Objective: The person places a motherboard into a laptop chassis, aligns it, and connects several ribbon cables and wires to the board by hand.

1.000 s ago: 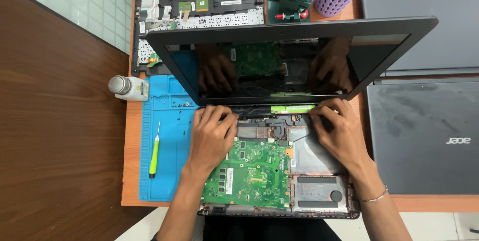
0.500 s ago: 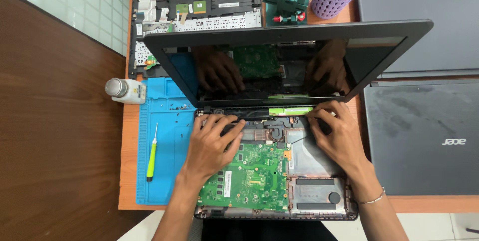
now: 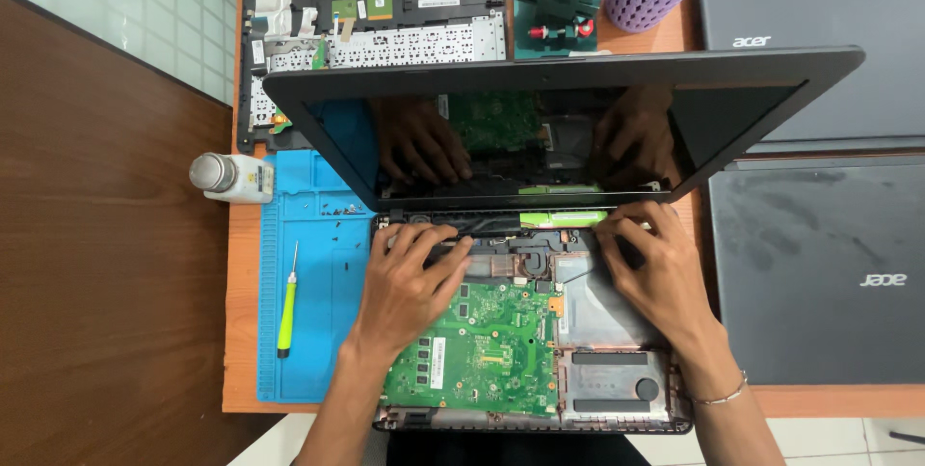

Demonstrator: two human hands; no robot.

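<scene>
Left hand lies palm down on the opened laptop base, fingers spread flat and gripping nothing, the fingertips pressing on the black hinge strip just ahead of it. Right hand rests the same way on the far side of the base, fingers loosely splayed over the hinge corner and the bare metal bay beneath its palm; it clasps nothing either. Between the two hands sits a thin green strip, and just behind the left palm the green circuit board lies exposed.

As a judgement: the dark screen panel leans back beyond the fingertips with only the hinges carrying it, so uneven pressure from one hand could twist it or strain a cable. A palm sliding back could press on board parts. Loose screws lie on the blue mat beside the left hand, near a green screwdriver, and a sweep of the forearm could scatter them across the worktop.
</scene>
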